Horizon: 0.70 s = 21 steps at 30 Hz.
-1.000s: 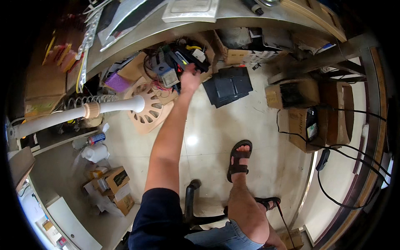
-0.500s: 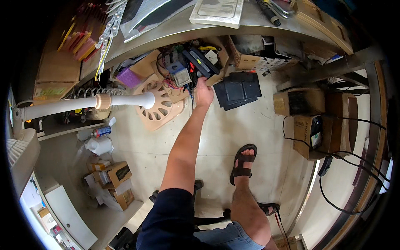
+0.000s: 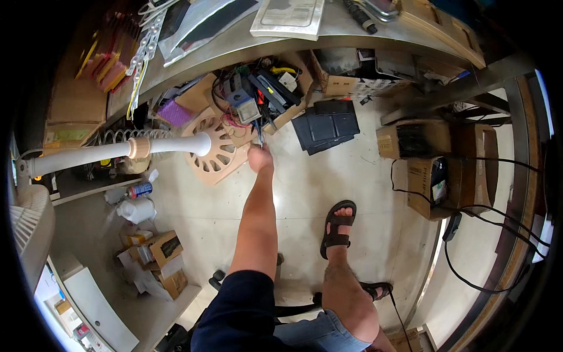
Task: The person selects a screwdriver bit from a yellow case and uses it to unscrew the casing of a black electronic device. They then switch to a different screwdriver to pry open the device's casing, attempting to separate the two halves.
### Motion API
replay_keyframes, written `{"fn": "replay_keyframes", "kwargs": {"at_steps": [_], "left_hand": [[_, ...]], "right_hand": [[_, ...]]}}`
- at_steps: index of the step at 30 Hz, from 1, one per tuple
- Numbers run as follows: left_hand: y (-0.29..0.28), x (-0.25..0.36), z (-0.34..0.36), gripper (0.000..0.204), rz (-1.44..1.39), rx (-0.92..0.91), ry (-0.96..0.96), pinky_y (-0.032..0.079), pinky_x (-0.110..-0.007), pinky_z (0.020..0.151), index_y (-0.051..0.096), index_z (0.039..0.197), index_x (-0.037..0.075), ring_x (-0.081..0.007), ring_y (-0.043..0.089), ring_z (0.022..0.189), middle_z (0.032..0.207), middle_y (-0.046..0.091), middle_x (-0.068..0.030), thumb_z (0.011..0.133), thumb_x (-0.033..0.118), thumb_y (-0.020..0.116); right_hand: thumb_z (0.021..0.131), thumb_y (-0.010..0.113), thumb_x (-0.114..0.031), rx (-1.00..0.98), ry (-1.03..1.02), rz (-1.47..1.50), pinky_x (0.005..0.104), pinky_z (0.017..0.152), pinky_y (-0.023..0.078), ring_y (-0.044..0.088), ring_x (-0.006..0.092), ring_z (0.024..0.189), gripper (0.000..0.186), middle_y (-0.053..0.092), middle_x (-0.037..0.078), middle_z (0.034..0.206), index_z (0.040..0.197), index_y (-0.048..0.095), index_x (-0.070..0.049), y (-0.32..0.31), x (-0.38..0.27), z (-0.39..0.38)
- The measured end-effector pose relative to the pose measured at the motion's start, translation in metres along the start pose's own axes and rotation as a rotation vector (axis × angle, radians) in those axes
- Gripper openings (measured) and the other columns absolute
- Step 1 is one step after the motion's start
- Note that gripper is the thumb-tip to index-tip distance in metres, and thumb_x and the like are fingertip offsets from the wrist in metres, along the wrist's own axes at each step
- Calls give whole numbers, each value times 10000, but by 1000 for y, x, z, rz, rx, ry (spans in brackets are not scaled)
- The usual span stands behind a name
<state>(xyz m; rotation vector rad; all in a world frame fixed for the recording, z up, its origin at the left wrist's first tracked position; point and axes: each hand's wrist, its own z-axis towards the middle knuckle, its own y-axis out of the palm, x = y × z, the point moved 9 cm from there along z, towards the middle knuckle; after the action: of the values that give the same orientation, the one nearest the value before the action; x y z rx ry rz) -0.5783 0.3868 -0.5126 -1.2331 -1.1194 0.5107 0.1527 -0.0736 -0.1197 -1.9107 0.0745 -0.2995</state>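
My left hand (image 3: pixel 261 158), at the end of a bare forearm, is closed around the lower end of a thin blue-and-dark elongated thing (image 3: pixel 259 132); its exact kind is too small to tell. The thing points up towards an open cardboard box (image 3: pixel 299 108) under the bench. Inside that box lie black flat devices (image 3: pixel 271 92), a grey square part (image 3: pixel 247 111), tangled wires and a yellow-handled piece. Right of the hand, a stack of black flat panels (image 3: pixel 326 126) rests on the floor. A beige fan base (image 3: pixel 211 170) lies just to the left. My right hand is out of view.
Overhead runs the metal bench edge (image 3: pixel 217 57). A white fan pole (image 3: pixel 111 154) crosses from the left. Cardboard boxes (image 3: pixel 419 179) and black cables (image 3: pixel 463 281) stand at the right. Smaller cartons (image 3: pixel 165 249) sit at the left. My sandalled foot (image 3: pixel 339 230) is on the floor.
My left hand has drawn back from the box, towards me and slightly left, with the thin blue-and-dark thing now showing in it. The whole view has shifted slightly.
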Motion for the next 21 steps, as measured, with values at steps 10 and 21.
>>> {"fn": "replay_keyframes", "kwargs": {"at_steps": [10, 21], "left_hand": [[-17, 32, -12, 253, 164, -206, 157, 604, -502, 770, 771, 967, 97, -396, 751, 870, 947, 772, -186, 956, 319, 651], [-167, 92, -22, 578, -65, -122, 293, 562, -569, 852, 731, 923, -62, -468, 721, 903, 945, 726, -308, 1019, 406, 404]], "right_hand": [[843, 657, -204, 31, 12, 38, 531, 900, 465, 600, 408, 956, 185, 649, 200, 1012, 962, 701, -70, 0, -6, 0], [804, 659, -153, 176, 53, 172, 529, 921, 453, 596, 407, 965, 162, 648, 200, 997, 935, 690, -64, 4, -3, -32]]}}
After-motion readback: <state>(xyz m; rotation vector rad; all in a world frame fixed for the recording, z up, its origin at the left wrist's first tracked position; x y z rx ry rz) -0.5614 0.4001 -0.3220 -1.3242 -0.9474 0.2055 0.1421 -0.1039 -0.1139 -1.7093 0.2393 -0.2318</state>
